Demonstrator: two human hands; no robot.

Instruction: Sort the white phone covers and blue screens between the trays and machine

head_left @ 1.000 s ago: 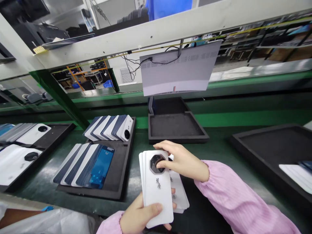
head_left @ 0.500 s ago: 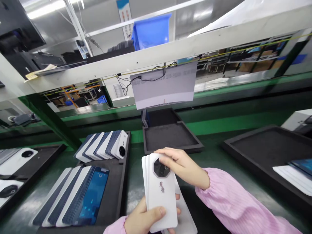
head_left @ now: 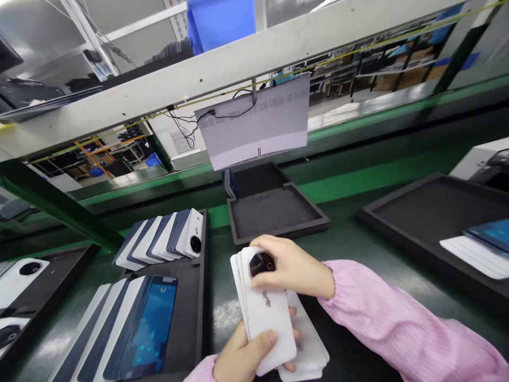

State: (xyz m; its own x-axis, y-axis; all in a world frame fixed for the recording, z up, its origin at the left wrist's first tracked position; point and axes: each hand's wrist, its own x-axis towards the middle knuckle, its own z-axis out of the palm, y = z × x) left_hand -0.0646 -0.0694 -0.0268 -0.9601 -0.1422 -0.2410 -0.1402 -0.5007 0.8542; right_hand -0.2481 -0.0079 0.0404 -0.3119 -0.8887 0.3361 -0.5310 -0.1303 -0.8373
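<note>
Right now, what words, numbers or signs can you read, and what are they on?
No text reads clearly.
White panel in the left hand: dark characters, too blurred to read.
End panel of the stack left of centre: tiny marks, too small.
Sign at the back: blurred.
Hanging monitor: small red-and-dark mark, no readable word.

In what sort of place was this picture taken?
Probably a factory or workshop: a long green workbench, black trays with tight rows of phone-like panels, and a blue bin above.
</note>
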